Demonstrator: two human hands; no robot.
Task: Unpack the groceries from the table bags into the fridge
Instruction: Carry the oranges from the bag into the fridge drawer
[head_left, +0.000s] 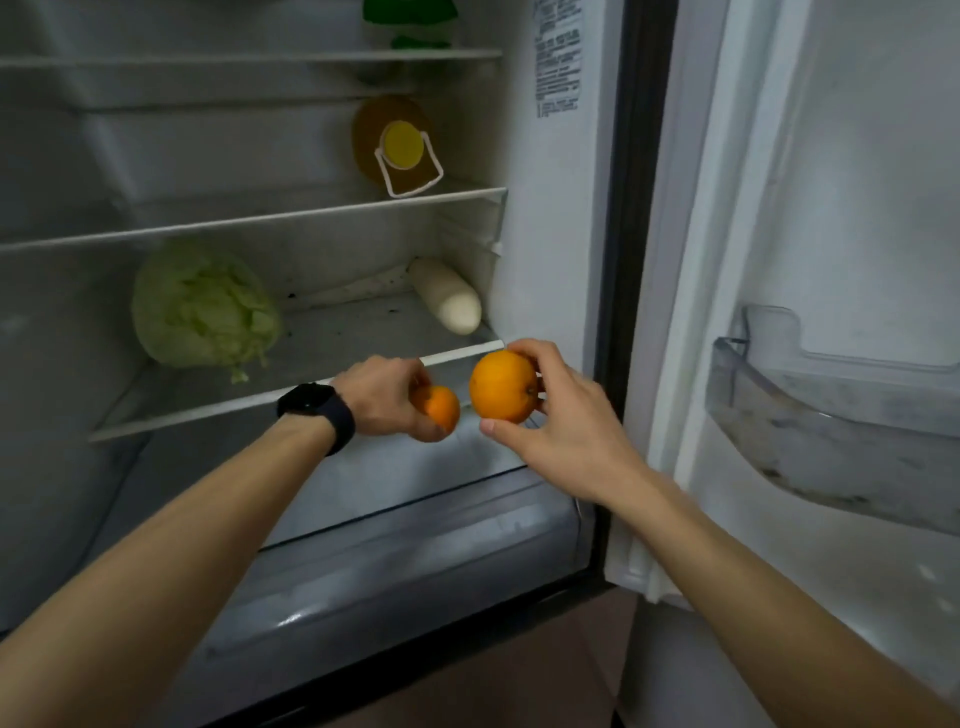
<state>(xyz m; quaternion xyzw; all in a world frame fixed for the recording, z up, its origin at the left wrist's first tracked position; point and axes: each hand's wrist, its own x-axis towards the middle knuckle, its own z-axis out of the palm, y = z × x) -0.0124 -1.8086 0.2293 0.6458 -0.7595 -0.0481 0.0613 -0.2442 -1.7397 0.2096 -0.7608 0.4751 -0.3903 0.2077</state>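
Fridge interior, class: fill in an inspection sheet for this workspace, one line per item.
Surface: glass shelf, dark specks on it, room between cabbage and radish.
Job's things: larger orange; smaller orange; cabbage left on the shelf; white radish right.
Clutter: yellow-capped bottle on its side one shelf up; green bottle on top shelf.
Hands: left hand holds smaller orange; right hand holds larger orange.
Cables: nothing seen.
Surroundings: door bin, nothing seen inside; crisper drawer shut.

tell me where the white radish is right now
The white radish lies at the right end of the fridge's lower shelf, right of the cabbage.
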